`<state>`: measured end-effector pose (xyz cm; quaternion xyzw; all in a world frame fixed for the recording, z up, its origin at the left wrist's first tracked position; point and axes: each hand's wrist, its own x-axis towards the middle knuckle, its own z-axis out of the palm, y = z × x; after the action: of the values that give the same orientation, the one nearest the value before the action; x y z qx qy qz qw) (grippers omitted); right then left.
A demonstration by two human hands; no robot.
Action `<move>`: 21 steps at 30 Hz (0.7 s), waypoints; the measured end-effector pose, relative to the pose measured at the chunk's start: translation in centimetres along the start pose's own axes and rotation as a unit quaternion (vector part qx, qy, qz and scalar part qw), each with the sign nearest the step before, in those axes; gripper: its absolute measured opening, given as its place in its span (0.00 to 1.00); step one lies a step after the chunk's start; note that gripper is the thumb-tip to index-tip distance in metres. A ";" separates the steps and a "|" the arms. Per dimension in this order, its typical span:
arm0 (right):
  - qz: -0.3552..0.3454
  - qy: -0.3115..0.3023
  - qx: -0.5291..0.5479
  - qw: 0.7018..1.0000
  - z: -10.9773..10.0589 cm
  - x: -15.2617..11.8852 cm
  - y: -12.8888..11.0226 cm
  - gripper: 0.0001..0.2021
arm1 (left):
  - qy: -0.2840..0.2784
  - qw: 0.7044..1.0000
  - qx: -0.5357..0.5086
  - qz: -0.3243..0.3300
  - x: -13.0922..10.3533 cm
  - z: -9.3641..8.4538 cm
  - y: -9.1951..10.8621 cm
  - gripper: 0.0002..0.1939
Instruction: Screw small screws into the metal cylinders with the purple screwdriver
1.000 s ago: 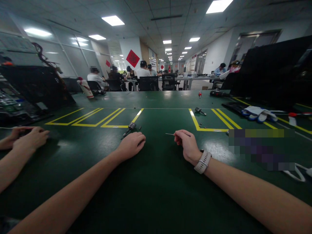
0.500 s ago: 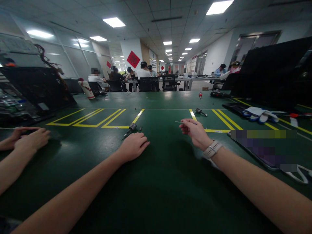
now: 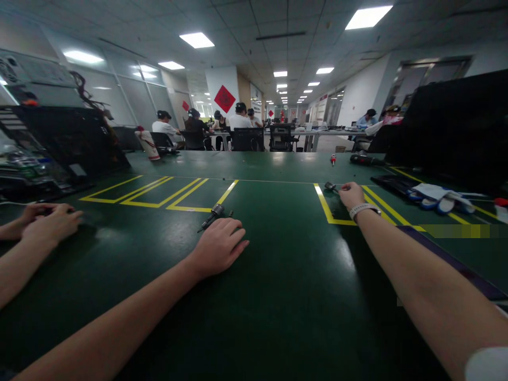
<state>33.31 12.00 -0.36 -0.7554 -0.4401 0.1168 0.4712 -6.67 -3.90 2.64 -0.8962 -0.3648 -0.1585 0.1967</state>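
My left hand (image 3: 220,244) rests palm down on the green table (image 3: 278,296), fingers loosely bent and thumb apart, holding nothing I can see. Just beyond its knuckles lies a dark metal drill chuck (image 3: 217,210) with a pointed shank, and a tiny dark part (image 3: 230,214) sits beside it. My right hand (image 3: 352,196), with a pale watch strap at the wrist, reaches forward over the yellow-taped area. Its fingers are pinched at the shank end of a second drill chuck (image 3: 330,186). The fingertips are partly hidden, and no thin rod shows there.
Another person's hands (image 3: 51,222) hold something dark at the left. To the right are white-and-blue gloves (image 3: 440,197), a dark flat device partly behind my forearm, and a black monitor (image 3: 448,127). A red-tipped tool (image 3: 333,159) and a power drill (image 3: 365,160) lie farther back.
My right hand has moved forward and right, from holding a thin rod above the table to the farther drill chuck. The rod no longer shows. My left hand stays in place.
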 end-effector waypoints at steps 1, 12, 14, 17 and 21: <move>0.000 -0.008 -0.028 1.000 0.2 0.7 0.4 0.10 | 0.003 1.000 -0.001 0.006 0.0 -0.1 0.2 0.13; -0.025 -0.118 -0.186 0.975 0.5 3.5 1.0 0.15 | -0.042 0.997 -0.056 0.033 0.8 -1.1 3.0 0.13; -0.033 -0.118 -0.182 0.976 0.5 2.8 0.9 0.15 | -0.061 0.995 -0.069 0.028 0.9 -1.2 3.5 0.13; -0.052 -0.115 -0.162 0.979 0.5 1.0 0.7 0.14 | -0.090 0.989 -0.115 0.018 1.2 -1.0 4.4 0.14; -0.105 -0.124 -0.113 0.980 0.3 -2.9 -0.1 0.10 | -0.128 0.972 -0.195 0.015 2.1 -0.7 5.8 0.14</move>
<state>31.38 9.90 -1.14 -0.7330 -0.5823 0.1091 0.3343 -1.18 -6.82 2.75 -0.9355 -0.3355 -0.1075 -0.0273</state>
